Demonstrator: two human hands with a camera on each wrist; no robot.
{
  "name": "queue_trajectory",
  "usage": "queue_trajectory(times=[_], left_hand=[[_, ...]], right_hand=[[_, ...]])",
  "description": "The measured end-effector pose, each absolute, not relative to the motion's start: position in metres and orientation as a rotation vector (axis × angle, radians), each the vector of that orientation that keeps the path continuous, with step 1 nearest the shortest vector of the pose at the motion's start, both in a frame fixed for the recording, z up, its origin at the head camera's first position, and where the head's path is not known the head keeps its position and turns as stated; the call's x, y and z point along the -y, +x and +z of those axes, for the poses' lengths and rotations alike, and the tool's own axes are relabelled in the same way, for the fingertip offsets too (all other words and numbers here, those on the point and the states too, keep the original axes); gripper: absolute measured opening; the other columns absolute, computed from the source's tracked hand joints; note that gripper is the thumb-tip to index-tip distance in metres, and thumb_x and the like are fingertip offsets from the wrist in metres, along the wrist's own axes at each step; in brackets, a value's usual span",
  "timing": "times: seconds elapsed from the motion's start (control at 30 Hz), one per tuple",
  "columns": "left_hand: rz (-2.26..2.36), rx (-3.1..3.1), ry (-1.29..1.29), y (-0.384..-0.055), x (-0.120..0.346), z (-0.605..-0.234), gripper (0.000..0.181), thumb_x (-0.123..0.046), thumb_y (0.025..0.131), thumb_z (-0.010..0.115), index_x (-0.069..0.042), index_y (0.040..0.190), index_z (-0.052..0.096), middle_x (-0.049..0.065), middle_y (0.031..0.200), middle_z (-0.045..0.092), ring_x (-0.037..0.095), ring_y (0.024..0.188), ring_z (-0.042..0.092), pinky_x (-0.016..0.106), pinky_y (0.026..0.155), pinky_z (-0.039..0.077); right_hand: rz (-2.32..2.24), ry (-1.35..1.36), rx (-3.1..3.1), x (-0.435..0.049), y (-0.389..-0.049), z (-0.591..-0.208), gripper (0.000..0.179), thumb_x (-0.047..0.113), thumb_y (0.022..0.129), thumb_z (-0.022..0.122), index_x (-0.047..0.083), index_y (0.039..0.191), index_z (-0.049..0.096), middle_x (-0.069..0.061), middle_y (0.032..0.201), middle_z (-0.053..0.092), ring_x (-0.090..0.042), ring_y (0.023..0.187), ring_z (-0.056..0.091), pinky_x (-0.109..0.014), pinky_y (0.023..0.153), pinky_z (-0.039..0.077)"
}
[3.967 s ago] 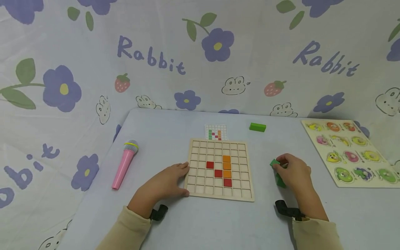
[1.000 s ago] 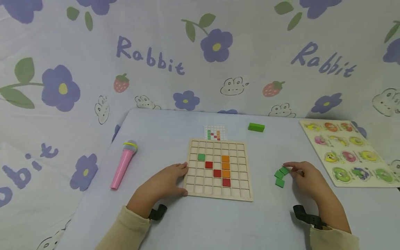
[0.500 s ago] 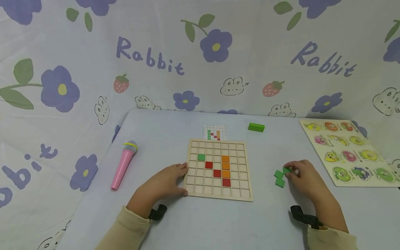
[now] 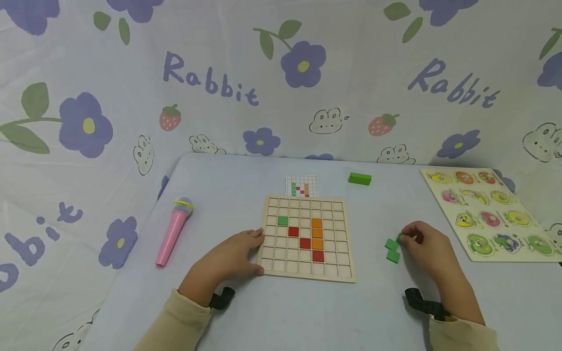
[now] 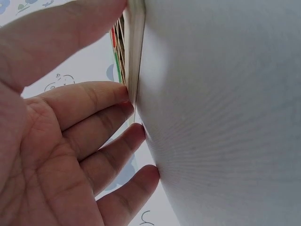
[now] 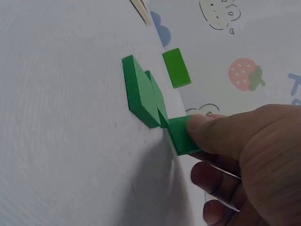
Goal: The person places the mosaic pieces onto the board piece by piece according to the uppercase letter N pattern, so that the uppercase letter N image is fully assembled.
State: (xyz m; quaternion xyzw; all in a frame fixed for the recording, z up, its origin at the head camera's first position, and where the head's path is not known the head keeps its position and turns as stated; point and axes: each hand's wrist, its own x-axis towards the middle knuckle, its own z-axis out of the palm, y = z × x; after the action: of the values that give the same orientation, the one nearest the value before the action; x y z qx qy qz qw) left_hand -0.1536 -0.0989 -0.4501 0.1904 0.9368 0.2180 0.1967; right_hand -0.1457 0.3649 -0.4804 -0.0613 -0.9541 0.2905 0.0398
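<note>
My right hand (image 4: 426, 246) pinches a green square tile (image 6: 181, 135) between thumb and fingers, tilted up on edge. Right beside it, two more green tiles (image 4: 392, 256) lie on the white table. My left hand (image 4: 230, 256) rests at the left edge of a wooden grid board (image 4: 281, 265), its thumb and fingertips touching the rim with the fingers fairly straight, as the left wrist view also shows. On the board are one green tile (image 4: 283, 221), three red tiles (image 4: 305, 243) in a diagonal and three orange tiles (image 4: 317, 233) in a column.
Behind the board lies a pattern card (image 4: 302, 185), partly covered by it. A green block (image 4: 360, 179) sits at the back. At the right is a fruit puzzle board (image 4: 483, 195); at the left, a pink toy microphone (image 4: 173, 231). A printed cloth (image 4: 281, 97) hangs behind the table.
A green tile has appeared on the board since the oldest frame. My right hand went back to the green tiles, touched one and now pinches it up. My left hand stays put.
</note>
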Motion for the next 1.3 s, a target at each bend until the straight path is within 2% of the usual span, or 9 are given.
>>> queue_trajectory(times=[0.2,0.4,0.53,0.73,1.03,1.3], left_hand=[[0.590,-2.618,0.524,-0.153,0.099,-0.450,0.086,-0.024,0.092,0.089,-0.006,0.165,0.047,0.008,0.176,0.040,0.031,0.166,0.033,0.050,0.136,0.030],[0.585,-2.616,0.518,-0.155,0.099,-0.448,0.086,-0.025,0.093,0.090,-0.007,0.165,0.047,0.006,0.176,0.040,0.031,0.166,0.033,0.050,0.136,0.030],[0.580,-2.611,0.517,-0.157,0.100,-0.450,0.086,-0.025,0.092,0.090,-0.007,0.165,0.047,0.005,0.176,0.039,0.030,0.166,0.033,0.049,0.136,0.030],[0.602,-2.610,0.526,-0.157,0.101,-0.451,0.086,-0.026,0.092,0.090,-0.007,0.165,0.048,0.005,0.176,0.040,0.030,0.166,0.032,0.048,0.136,0.030],[0.587,-2.606,0.530,-0.158,0.099,-0.451,0.087,-0.028,0.093,0.089,-0.009,0.166,0.046,0.004,0.177,0.039,0.029,0.166,0.033,0.049,0.136,0.031],[0.570,-2.614,0.525,-0.159,0.102,-0.453,0.088,-0.028,0.093,0.089,-0.009,0.166,0.046,0.004,0.177,0.039,0.029,0.166,0.032,0.049,0.136,0.030]], right_hand=[[0.925,-0.127,2.829,-0.325,-0.154,-0.469,0.015,0.014,0.109,0.066,0.006,0.120,0.071,-0.017,0.112,0.075,-0.030,0.097,0.064,-0.035,0.075,0.050],[1.074,0.130,2.885,-0.249,-0.175,-0.458,0.011,0.011,0.109,0.065,0.007,0.118,0.070,-0.012,0.112,0.076,-0.026,0.097,0.065,-0.039,0.083,0.059],[1.173,0.260,2.909,-0.198,-0.188,-0.456,0.009,0.012,0.109,0.067,0.010,0.117,0.071,-0.007,0.111,0.075,-0.025,0.099,0.065,-0.041,0.090,0.061],[1.193,0.425,2.967,-0.144,-0.205,-0.460,0.009,0.014,0.107,0.071,0.014,0.115,0.075,-0.001,0.104,0.073,-0.020,0.093,0.064,-0.039,0.085,0.057],[1.058,0.428,3.036,-0.123,-0.213,-0.470,0.006,0.015,0.106,0.073,0.017,0.111,0.076,0.000,0.101,0.072,-0.018,0.087,0.062,-0.037,0.079,0.055],[0.991,0.475,3.072,-0.118,-0.210,-0.473,0.004,0.013,0.103,0.076,0.014,0.106,0.077,0.000,0.100,0.073,-0.018,0.087,0.063,-0.037,0.081,0.058]])
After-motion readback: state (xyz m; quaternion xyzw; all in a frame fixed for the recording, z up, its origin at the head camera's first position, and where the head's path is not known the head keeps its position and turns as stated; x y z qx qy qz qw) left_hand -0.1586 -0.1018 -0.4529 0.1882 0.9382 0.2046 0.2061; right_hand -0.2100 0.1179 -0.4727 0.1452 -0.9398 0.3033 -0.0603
